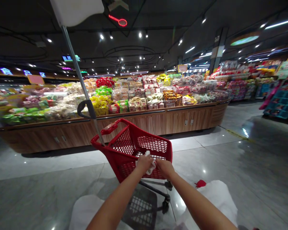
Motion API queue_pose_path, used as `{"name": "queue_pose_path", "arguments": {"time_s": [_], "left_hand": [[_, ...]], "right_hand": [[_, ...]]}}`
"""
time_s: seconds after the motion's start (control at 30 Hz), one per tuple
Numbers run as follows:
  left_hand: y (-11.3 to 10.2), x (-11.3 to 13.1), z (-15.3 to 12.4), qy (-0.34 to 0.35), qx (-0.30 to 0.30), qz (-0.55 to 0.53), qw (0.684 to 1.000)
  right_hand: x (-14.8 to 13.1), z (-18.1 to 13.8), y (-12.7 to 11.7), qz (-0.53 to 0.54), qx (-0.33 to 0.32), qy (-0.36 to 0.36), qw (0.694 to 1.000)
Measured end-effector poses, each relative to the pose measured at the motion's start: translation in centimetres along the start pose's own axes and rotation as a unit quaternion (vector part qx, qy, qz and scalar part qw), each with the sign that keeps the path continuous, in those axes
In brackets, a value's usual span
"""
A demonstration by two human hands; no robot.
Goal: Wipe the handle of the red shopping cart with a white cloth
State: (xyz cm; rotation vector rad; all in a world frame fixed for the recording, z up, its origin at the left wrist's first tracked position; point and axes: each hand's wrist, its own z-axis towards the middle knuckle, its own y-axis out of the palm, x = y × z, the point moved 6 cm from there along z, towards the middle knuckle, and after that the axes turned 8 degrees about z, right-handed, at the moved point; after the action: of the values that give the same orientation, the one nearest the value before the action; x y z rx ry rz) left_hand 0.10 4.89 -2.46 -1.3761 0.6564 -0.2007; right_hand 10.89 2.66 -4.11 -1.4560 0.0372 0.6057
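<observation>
A small red plastic shopping cart point(152, 137) with mesh walls stands in front of me, and no goods show in its basket. Closed over its near rim, my left hand point(144, 164) has a crumpled white tissue point(151, 168) in its grip. Part of the tissue sticks up above the fingers and part hangs against the mesh. Just to the right, my right hand point(165, 168) is closed on the same rim, close to the tissue. A grey pole point(74, 60) with a dark hook-shaped handle rises from the cart's left end.
Beyond the cart runs a long wooden display counter point(148, 124) heaped with packaged snacks. More stocked shelves point(242, 83) and a blue rack point(280, 100) stand to the right. Shiny grey floor point(206, 153) surrounds the cart, whose black caster point(166, 204) is near my legs.
</observation>
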Motion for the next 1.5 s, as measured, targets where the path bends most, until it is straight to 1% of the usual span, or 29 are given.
{"name": "queue_pose_path", "arguments": {"time_s": [0.03,0.07,0.1,0.17,0.23,0.3,0.37,0.4,0.43,0.47,0.5,0.53,0.57,0.67,0.73,0.77,0.8,0.83,0.87,0.9,0.93,1.0,1.1,1.17,1.2,1.27,1.33,1.37,1.5], "left_hand": [[-0.1,0.2,0.1,0.016,0.001,-0.002,1.000],[-0.1,-0.2,0.0,0.034,0.000,-0.002,0.999],[-0.3,-1.2,-0.3,0.048,-0.003,0.000,0.999],[-0.5,-4.8,-1.7,0.049,-0.008,0.013,0.999],[-0.7,-9.7,-3.8,0.019,-0.009,0.038,0.999],[-1.3,-14.5,-6.1,-0.020,0.018,0.069,0.997],[-2.0,-17.4,-8.0,-0.029,0.061,0.076,0.995],[-2.2,-18.0,-8.5,-0.035,0.075,0.073,0.994],[-2.3,-17.9,-8.7,-0.040,0.081,0.067,0.994],[-2.2,-17.1,-8.4,-0.044,0.077,0.058,0.994],[-1.9,-15.7,-7.8,-0.044,0.064,0.046,0.996],[-1.6,-13.7,-6.9,-0.042,0.047,0.032,0.998],[-1.2,-11.1,-5.8,-0.022,0.029,0.014,0.999],[-0.4,-3.5,-2.2,0.007,0.015,-0.023,1.000],[-0.1,-0.1,-0.6,0.023,0.008,-0.035,0.999],[-0.1,0.8,-0.2,0.035,0.006,-0.038,0.999],[0.0,1.1,-0.1,0.047,0.005,-0.039,0.998],[-0.1,0.7,-0.3,0.057,0.006,-0.039,0.998],[-0.2,-0.2,-0.7,0.061,0.007,-0.036,0.997],[-0.2,-1.7,-1.3,0.056,0.009,-0.030,0.998],[-0.3,-3.6,-2.2,0.045,0.009,-0.020,0.999],[-0.7,-8.4,-4.3,0.006,0.015,0.016,1.000],[-1.8,-15.3,-7.7,-0.031,0.034,0.087,0.995],[-2.7,-18.4,-9.3,-0.054,0.061,0.118,0.990],[-3.0,-19.3,-9.9,-0.066,0.069,0.125,0.988],[-3.1,-19.5,-10.2,-0.091,0.071,0.118,0.986],[-2.5,-17.6,-9.5,-0.111,0.056,0.092,0.988],[-2.0,-16.0,-8.8,-0.116,0.049,0.074,0.989],[0.0,-7.5,-5.2,-0.106,0.018,-0.006,0.994]], "right_hand": [[0.1,-0.1,-0.1,0.004,-0.003,-0.003,1.000],[0.3,-0.1,-0.3,0.008,-0.004,-0.006,1.000],[0.4,-0.2,-0.4,0.010,-0.006,-0.008,1.000],[0.6,-0.2,-0.5,0.011,-0.007,-0.006,1.000],[0.6,-0.1,-0.4,0.011,-0.007,-0.007,1.000],[0.6,0.0,-0.2,0.009,-0.009,-0.008,1.000],[0.4,0.0,-0.1,0.006,-0.011,-0.004,1.000],[0.3,0.0,0.0,0.003,-0.010,0.002,1.000],[0.2,0.0,0.0,0.000,-0.008,0.006,1.000],[0.1,-0.1,0.0,-0.002,-0.006,0.009,1.000],[-0.1,-0.1,0.0,-0.004,-0.005,0.010,1.000],[-0.3,-0.2,0.1,-0.005,-0.004,0.010,1.000],[-0.4,-0.3,0.1,-0.005,-0.003,0.009,1.000],[-0.5,-0.5,0.1,0.000,-0.007,0.002,1.000],[-0.4,-0.6,0.0,0.002,-0.011,-0.001,1.000],[-0.3,-0.7,0.0,0.002,-0.014,-0.003,1.000],[-0.2,-0.7,-0.1,0.002,-0.016,-0.004,1.000],[-0.1,-0.8,-0.2,0.002,-0.019,-0.005,1.000],[0.0,-0.8,-0.3,0.002,-0.021,-0.007,1.000],[0.0,-0.8,-0.4,0.003,-0.024,-0.007,1.000],[0.1,-0.8,-0.4,0.004,-0.024,-0.006,1.000],[0.2,-0.7,-0.4,0.006,-0.022,-0.005,1.000],[0.3,-0.4,-0.3,0.005,-0.019,-0.013,1.000],[0.4,-0.2,-0.1,0.001,-0.020,-0.016,1.000],[0.4,-0.2,-0.1,-0.001,-0.019,-0.016,1.000],[0.3,-0.1,0.0,-0.002,-0.015,-0.012,1.000],[0.2,-0.1,0.0,-0.001,-0.008,-0.010,1.000],[0.1,-0.1,0.0,0.001,-0.005,-0.009,1.000],[-0.3,-0.2,0.3,0.008,0.007,-0.017,1.000]]}}
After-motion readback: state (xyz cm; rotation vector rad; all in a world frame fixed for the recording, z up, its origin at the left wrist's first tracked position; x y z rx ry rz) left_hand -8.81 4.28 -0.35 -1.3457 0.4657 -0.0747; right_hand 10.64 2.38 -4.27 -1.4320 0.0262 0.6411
